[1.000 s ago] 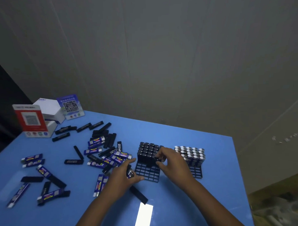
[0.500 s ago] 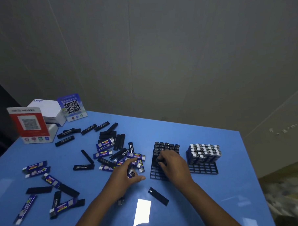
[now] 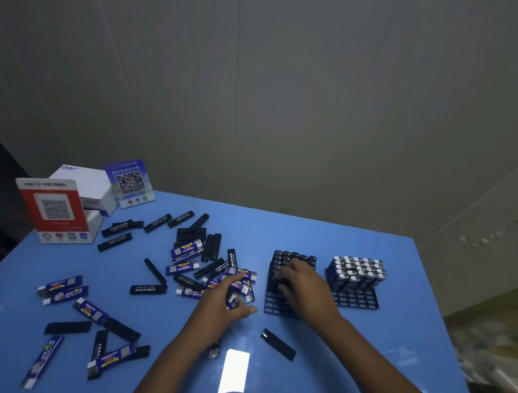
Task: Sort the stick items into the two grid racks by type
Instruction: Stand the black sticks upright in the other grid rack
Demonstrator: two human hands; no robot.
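A single head-worn view looks forward and down from above the near edge of the blue table [image 3: 343, 252], close over both forearms, with the grey wall [image 3: 306, 90] filling the upper half.

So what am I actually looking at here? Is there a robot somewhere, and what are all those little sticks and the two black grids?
No robot: these are a person's two bare hands, filmed by a camera worn on the head, looking forward and down at a blue table. Scattered on it are two kinds of sticks: plain black sticks and blue labelled sticks. They go into two grid racks. The left rack holds black sticks standing upright at its far end; the right rack holds the blue kind, silver tops up. The right hand rests on the black sticks in the left rack. The left hand grips at least one stick from the pile. One black stick lies alone nearer the person. At the far left stand two QR-code signs and white boxes.
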